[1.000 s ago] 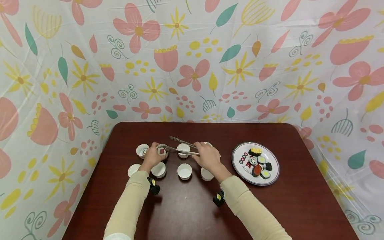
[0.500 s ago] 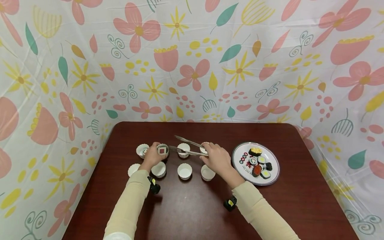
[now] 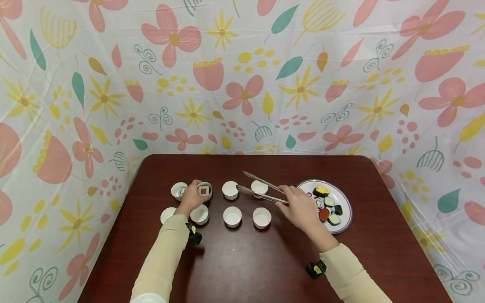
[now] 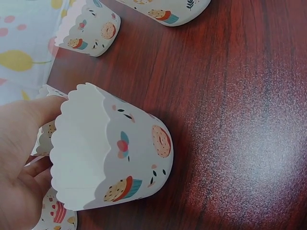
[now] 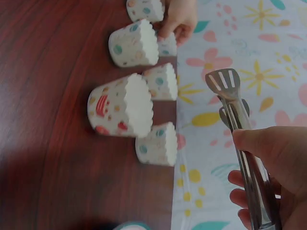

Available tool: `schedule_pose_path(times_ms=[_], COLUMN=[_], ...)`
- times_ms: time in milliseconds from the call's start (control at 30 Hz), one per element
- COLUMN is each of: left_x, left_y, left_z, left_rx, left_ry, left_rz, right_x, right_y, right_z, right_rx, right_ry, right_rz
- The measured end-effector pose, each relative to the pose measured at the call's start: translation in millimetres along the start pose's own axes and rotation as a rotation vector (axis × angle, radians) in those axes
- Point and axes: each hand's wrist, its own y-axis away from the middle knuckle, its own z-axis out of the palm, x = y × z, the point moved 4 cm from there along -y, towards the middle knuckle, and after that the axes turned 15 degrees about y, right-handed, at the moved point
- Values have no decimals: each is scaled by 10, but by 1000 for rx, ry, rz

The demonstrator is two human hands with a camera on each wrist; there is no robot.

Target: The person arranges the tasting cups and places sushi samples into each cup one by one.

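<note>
My left hand [image 3: 191, 197] holds a white scalloped paper baking cup [image 3: 210, 194] in the back row. Inside that cup lies a sushi roll piece [image 3: 204, 191] with a square dark red centre. In the left wrist view, a nearer baking cup [image 4: 139, 148] printed with cupcakes and a donut partly hides the held one. My right hand [image 3: 301, 208] grips metal serving tongs [image 3: 261, 195], their arms spread apart with nothing between the slotted ends. The tongs [image 5: 247, 158] point left above the back-row cups. Right of that hand, a round plate [image 3: 342, 227] carries several sushi pieces [image 3: 323, 214].
Several more baking cups [image 3: 232, 216] stand in two rows on the dark red wooden table [image 3: 235, 265]. The back-left cup [image 3: 178, 187] contains a sushi roll. A floral curtain [image 3: 242, 84] hangs behind and beside the table.
My right hand and the tongs have moved right, away from the cup with the red-centred roll toward the plate. The left hand stays at its cup.
</note>
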Motion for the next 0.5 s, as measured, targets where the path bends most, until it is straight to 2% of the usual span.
schedule_pose_path(times_ms=[500], left_x=[5], left_y=[0], left_z=[9], left_rx=[10], left_ry=[-2], left_rz=[1], right_x=[494], right_y=[481], right_z=[-67], right_rx=[5], right_ry=[-13], right_rz=[124])
